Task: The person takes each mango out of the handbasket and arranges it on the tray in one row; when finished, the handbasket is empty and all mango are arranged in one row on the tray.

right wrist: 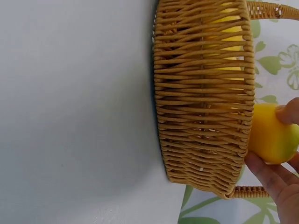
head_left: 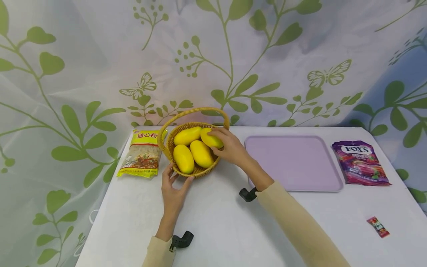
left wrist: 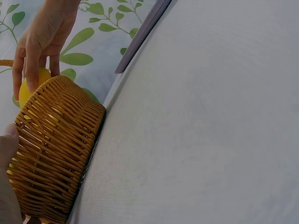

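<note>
My right hand [head_left: 230,146] grips a yellow mango [right wrist: 272,135] by its sides, at the right rim of a woven wicker basket [head_left: 199,175]. Three more mangoes lie inside, among them one at the front left [head_left: 183,159]. At the basket's front left side, my left hand [head_left: 174,193] holds the wickerwork, thumb and fingers spread around it. In the left wrist view the left thumb [left wrist: 8,142] lies against the basket's wall near the rim. The basket stands upright on the white table, its arched handle [head_left: 197,110] raised towards the back.
Left of the basket lies a yellow pasta bag [head_left: 141,154]. A lilac tray [head_left: 293,163] lies to the right, with a purple candy bag [head_left: 360,162] beyond it. One small wrapped candy [head_left: 378,227] is at the front right. A patterned curtain [head_left: 267,66] hangs behind the table.
</note>
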Action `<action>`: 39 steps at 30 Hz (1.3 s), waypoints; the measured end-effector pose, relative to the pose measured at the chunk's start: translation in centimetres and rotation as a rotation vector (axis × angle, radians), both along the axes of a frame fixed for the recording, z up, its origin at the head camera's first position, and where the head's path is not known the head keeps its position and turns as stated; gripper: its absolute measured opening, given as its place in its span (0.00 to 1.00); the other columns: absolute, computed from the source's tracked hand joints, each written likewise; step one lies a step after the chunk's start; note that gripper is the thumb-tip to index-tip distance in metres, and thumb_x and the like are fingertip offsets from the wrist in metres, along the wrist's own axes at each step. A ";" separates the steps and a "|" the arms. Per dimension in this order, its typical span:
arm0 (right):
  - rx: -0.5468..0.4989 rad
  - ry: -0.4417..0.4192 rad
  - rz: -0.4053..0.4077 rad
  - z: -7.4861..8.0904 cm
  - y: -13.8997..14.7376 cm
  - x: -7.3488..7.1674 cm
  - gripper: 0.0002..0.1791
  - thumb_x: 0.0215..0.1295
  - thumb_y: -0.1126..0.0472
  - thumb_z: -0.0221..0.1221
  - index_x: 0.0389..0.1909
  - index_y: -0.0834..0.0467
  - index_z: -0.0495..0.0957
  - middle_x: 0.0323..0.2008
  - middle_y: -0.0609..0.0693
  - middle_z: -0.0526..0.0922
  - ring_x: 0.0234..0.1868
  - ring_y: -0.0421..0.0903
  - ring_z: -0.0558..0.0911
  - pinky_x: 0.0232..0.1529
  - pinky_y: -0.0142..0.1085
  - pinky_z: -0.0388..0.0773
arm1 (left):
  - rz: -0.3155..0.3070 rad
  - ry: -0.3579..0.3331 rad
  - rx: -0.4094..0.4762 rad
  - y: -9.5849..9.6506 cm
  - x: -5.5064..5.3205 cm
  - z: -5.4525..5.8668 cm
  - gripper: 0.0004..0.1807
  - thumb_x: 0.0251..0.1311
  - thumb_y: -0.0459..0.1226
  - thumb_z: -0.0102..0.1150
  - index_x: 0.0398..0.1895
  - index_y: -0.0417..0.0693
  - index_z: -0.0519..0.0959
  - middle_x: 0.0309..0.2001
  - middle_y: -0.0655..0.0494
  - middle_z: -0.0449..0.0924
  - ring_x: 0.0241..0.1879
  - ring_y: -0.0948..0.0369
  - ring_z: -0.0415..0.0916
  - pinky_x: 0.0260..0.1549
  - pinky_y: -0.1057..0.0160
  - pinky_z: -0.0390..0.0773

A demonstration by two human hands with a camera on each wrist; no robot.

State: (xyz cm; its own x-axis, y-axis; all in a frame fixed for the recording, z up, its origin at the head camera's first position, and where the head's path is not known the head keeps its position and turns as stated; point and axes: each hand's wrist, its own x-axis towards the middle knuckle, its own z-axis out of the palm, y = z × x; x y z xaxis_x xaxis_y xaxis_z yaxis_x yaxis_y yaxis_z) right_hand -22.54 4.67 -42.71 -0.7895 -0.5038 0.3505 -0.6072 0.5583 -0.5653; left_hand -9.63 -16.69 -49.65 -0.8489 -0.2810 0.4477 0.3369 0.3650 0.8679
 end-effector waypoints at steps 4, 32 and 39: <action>-0.025 0.019 0.005 0.0 0.1 0.6 0.26 0.61 0.63 0.65 0.61 0.57 0.75 0.66 0.57 0.70 0.68 0.54 0.69 0.67 0.49 0.71 | -0.003 0.007 0.006 0.0 0.1 0.1 0.40 0.50 0.28 0.72 0.65 0.26 0.63 0.63 0.31 0.67 0.61 0.37 0.68 0.52 0.37 0.74; -0.198 0.227 -0.144 0.5 6.9 7.2 0.29 0.52 0.71 0.69 0.58 0.55 0.78 0.65 0.56 0.73 0.64 0.54 0.73 0.58 0.46 0.79 | -0.017 -0.017 0.033 -0.1 0.0 -0.1 0.41 0.50 0.29 0.72 0.66 0.27 0.62 0.65 0.32 0.65 0.63 0.39 0.67 0.53 0.39 0.74; -0.119 0.233 -0.218 -1.8 10.2 7.2 0.30 0.51 0.72 0.70 0.57 0.56 0.78 0.65 0.57 0.73 0.64 0.56 0.73 0.57 0.49 0.79 | -0.026 -0.022 0.035 0.0 0.0 0.1 0.41 0.50 0.29 0.72 0.66 0.26 0.61 0.64 0.32 0.65 0.63 0.38 0.67 0.52 0.38 0.74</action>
